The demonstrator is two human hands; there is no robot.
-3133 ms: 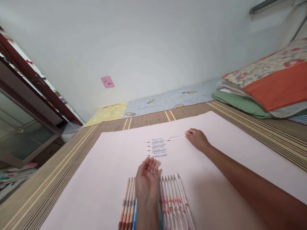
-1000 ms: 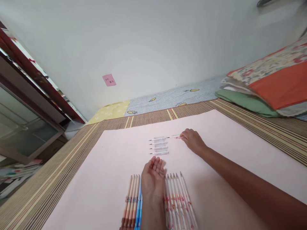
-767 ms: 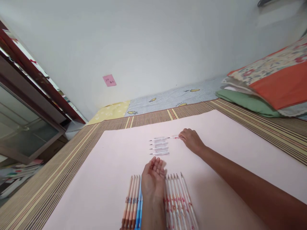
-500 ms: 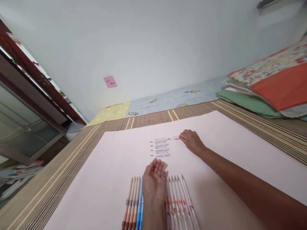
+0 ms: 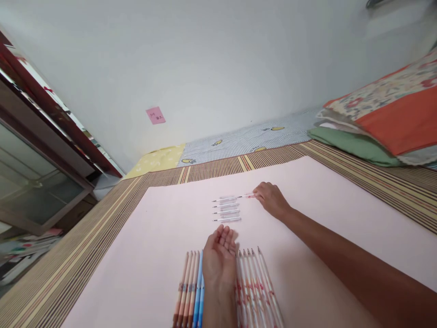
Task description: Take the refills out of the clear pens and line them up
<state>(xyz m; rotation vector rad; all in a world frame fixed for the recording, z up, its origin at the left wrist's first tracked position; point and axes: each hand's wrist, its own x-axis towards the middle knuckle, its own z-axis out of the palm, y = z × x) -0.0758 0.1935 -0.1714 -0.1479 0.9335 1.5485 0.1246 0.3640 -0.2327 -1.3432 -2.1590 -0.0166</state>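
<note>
My right hand (image 5: pixel 271 198) reaches forward over the pale pink sheet (image 5: pixel 143 246) and pinches the end of a thin pink-and-clear pen (image 5: pixel 246 196), whose tip lies against the top of a short stack of clear pens (image 5: pixel 227 209). My left hand (image 5: pixel 219 257) lies flat with fingers together and stretched out, resting on a row of pens. Orange and blue pens (image 5: pixel 189 291) show to its left, white pens with red print (image 5: pixel 257 284) to its right.
The pink sheet lies on a striped woven mat (image 5: pixel 68 259). Folded bedding and a green pillow (image 5: pixel 372 123) sit at the back right. A glass-fronted cabinet (image 5: pixel 37 168) stands at the left, and a pink sticky note (image 5: pixel 155 115) hangs on the white wall.
My right hand has slid the pink-and-clear pen leftward until its tip meets the top of the clear pen stack. My left hand has stayed on the pen row.
</note>
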